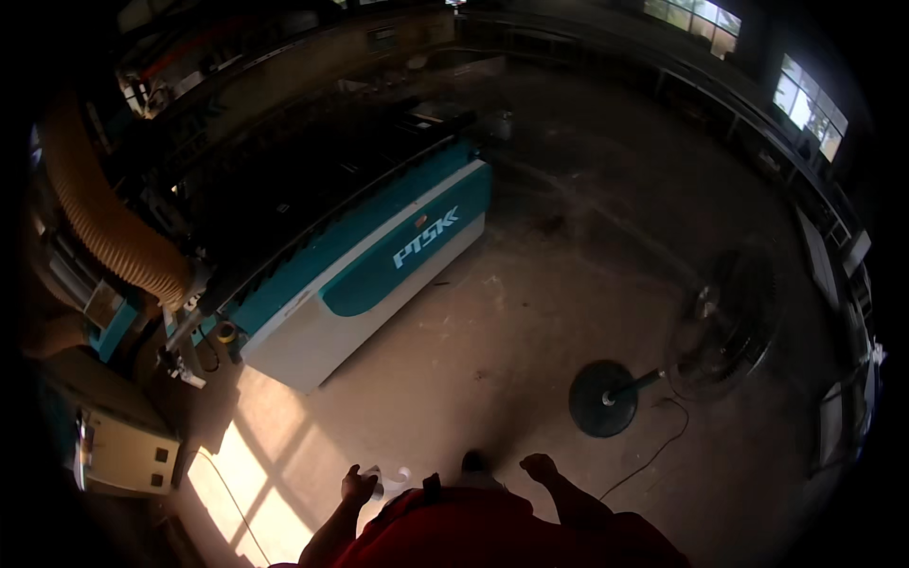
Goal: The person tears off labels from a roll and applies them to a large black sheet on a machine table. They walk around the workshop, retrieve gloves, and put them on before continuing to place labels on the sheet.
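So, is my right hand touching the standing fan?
No, the floor shows between your right hand and the standing fan.

1. The brownish floor [426,369] sinks into shadow toward the far end.
2. Sunlight [248,452] falls on it at the lower left, crossed by bar-shaped shadows.
3. Two paned windows [810,106] glow in the dark wall [757,47] at upper right.
4. A long, dim ledge [705,93] runs below them.
5. A teal and white machine [331,327] stands at left, near a ribbed tan hose [104,222] and cream cabinet [128,450].
6. A round-based fan [604,409] stands at right, a cord [653,459] near it.
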{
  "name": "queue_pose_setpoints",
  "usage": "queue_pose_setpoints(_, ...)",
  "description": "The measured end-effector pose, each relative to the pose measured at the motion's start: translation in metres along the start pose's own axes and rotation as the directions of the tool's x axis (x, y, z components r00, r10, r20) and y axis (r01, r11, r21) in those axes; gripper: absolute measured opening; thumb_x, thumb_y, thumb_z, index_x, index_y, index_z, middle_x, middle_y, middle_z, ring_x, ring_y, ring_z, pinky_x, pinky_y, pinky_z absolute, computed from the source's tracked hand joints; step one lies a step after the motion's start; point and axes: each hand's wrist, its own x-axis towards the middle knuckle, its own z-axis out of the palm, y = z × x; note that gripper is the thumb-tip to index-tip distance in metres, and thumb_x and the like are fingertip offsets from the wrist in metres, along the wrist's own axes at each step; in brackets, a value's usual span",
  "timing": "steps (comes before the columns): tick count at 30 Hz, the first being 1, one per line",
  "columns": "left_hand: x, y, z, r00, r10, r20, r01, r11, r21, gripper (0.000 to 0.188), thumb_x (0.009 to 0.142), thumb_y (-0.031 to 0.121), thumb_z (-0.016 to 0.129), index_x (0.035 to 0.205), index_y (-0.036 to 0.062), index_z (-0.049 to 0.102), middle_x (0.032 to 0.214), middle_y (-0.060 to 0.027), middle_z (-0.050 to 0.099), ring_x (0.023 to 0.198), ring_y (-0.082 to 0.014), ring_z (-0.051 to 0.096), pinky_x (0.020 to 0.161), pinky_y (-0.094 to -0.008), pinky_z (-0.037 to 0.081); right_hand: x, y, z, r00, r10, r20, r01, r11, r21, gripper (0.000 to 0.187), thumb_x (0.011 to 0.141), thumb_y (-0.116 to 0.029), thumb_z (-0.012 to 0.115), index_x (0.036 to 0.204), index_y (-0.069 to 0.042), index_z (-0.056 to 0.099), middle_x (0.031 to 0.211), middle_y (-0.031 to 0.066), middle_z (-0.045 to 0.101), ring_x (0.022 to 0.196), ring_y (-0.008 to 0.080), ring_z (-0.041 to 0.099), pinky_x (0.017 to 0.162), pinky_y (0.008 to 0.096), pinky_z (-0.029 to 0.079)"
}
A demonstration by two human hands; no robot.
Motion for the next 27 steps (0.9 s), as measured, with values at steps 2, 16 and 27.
queue_pose_setpoints(2,0.016,-0.04,0.034,1.0,0.006,0.017,-0.001,0.95,-0.314,0.074,0.072,0.019,0.074,0.133,-0.0073,0.04,0.101,-0.0264,0.066,0.091,-0.0322,0.067,0.077,-0.0413,0.056,0.014,-0.023,-0.038,0.99,0.135,0.045,-0.138,0.987,0.076,0.036,0.092,-0.031,0.045,0.087,-0.002,0.065,0.091,0.0183,0.065,0.09,0.0374,0.063,0.081,0.049,0.05)
queue_pose_setpoints(16,0.068,-0.163,0.003,0.822,0.284,0.494,0.03,0.844,-0.535,0.032,0.091,0.005,0.061,0.117,-0.0085,0.049,0.092,-0.016,0.068,0.073,-0.0179,0.063,0.066,-0.0301,0.053,-0.139,-0.202,0.067,0.698,0.635,0.329,-0.715,0.597,0.365,0.034,0.084,-0.035,0.054,0.102,-0.012,0.071,0.106,0.0156,0.067,0.098,0.0319,0.064,0.087,0.043,0.051)
queue_pose_setpoints(27,0.03,-0.196,0.002,0.814,0.353,0.461,-0.025,0.814,-0.58,0.016,0.09,-0.001,0.06,0.104,-0.0055,0.055,0.087,-0.0135,0.067,0.071,-0.0204,0.065,0.064,-0.029,0.052,-0.189,-0.232,0.007,0.791,0.602,0.113,-0.6,0.726,0.337,0.037,0.084,-0.036,0.051,0.096,-0.005,0.069,0.101,0.0194,0.066,0.098,0.0383,0.061,0.086,0.0457,0.048)
